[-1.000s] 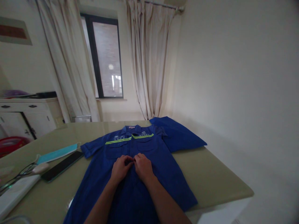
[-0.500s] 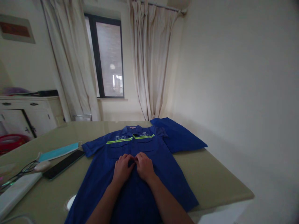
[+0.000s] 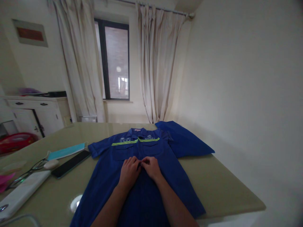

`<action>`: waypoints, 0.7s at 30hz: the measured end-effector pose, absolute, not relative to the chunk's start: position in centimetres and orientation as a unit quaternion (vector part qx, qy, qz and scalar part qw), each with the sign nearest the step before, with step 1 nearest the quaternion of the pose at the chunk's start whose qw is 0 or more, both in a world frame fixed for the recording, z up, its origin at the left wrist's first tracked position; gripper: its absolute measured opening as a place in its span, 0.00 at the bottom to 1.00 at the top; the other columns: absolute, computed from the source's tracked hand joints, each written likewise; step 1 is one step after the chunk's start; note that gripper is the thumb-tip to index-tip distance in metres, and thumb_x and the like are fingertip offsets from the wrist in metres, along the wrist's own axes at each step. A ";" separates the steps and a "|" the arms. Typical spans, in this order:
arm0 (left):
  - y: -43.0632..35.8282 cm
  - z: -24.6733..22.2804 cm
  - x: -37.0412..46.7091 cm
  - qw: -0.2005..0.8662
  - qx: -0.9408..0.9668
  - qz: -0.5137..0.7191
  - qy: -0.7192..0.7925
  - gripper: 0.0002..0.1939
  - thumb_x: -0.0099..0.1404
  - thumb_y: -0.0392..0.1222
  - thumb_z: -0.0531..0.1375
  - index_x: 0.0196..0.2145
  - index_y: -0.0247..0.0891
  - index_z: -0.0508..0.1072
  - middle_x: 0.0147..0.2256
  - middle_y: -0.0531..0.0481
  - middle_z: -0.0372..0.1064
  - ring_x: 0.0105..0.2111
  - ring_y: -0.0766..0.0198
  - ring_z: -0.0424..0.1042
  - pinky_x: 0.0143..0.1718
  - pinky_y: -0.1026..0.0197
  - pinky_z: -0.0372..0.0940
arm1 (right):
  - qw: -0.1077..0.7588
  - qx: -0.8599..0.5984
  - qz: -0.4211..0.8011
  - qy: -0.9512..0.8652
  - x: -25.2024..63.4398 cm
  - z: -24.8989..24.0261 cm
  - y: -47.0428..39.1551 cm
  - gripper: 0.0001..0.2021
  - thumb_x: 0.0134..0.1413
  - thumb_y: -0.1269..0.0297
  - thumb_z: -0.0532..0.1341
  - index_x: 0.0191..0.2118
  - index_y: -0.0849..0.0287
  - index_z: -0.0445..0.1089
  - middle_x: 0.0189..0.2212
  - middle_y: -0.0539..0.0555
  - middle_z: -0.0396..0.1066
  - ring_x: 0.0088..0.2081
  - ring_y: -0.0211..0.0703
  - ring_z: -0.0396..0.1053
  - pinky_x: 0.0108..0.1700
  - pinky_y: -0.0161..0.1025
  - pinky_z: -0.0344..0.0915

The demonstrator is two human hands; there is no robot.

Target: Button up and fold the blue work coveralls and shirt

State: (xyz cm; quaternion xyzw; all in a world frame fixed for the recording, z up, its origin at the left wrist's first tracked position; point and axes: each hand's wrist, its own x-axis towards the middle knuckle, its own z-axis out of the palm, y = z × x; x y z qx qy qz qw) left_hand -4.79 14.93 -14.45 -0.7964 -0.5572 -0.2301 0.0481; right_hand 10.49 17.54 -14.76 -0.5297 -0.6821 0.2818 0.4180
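Observation:
A dark blue short-sleeved work shirt (image 3: 170, 186) lies face up on the table, collar toward the window. Yellow-green stripes and white logos cross its chest above two flap pockets. At the front placket, just below pocket height, my left hand (image 3: 130, 170) has its fingers bent and closed on the fabric. Opposite it, my right hand (image 3: 151, 167) pinches the placket edge between thumb and fingertips. The two hands' fingertips nearly meet. Whether a button sits between them is too small to make out.
Another blue cloth (image 3: 189, 142) lies on the table (image 3: 227, 189) by the wall, touching the shirt's right sleeve. On the left are a blue face mask (image 3: 67, 151), a black phone (image 3: 71, 164), glasses (image 3: 30, 171), a white oval object (image 3: 51, 164) and a long white device (image 3: 26, 194).
The whole view has shifted, so everything appears slightly farther right. My hands stay at the placket; the right fingers have changed their pinch a little.

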 end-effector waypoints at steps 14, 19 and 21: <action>16.0 -15.3 -5.4 -0.022 -0.769 -0.239 -0.592 0.14 0.75 0.40 0.49 0.41 0.42 0.75 0.42 0.48 0.74 0.44 0.58 0.72 0.46 0.58 0.62 | 0.384 -0.525 0.151 -0.744 10.0 -14.8 16.5 0.10 0.64 0.63 0.60 0.42 0.57 0.79 0.43 0.55 0.78 0.47 0.44 0.72 0.52 0.36 0.63; 16.6 -16.4 -5.8 0.009 -0.744 -0.228 -0.628 0.22 0.72 0.30 0.45 0.58 0.37 0.68 0.57 0.41 0.68 0.56 0.57 0.67 0.54 0.56 0.61 | 0.305 -0.533 0.094 -0.784 9.2 -14.6 15.9 0.16 0.70 0.57 0.54 0.48 0.56 0.77 0.48 0.55 0.77 0.51 0.48 0.69 0.56 0.41 0.61; 16.8 -16.1 -5.7 0.028 -0.745 -0.191 -0.638 0.24 0.70 0.30 0.48 0.61 0.38 0.67 0.60 0.42 0.66 0.57 0.53 0.66 0.54 0.53 0.62 | 0.274 -0.553 0.066 -0.784 8.9 -14.3 15.9 0.17 0.71 0.59 0.51 0.44 0.56 0.77 0.45 0.56 0.77 0.49 0.48 0.70 0.54 0.41 0.61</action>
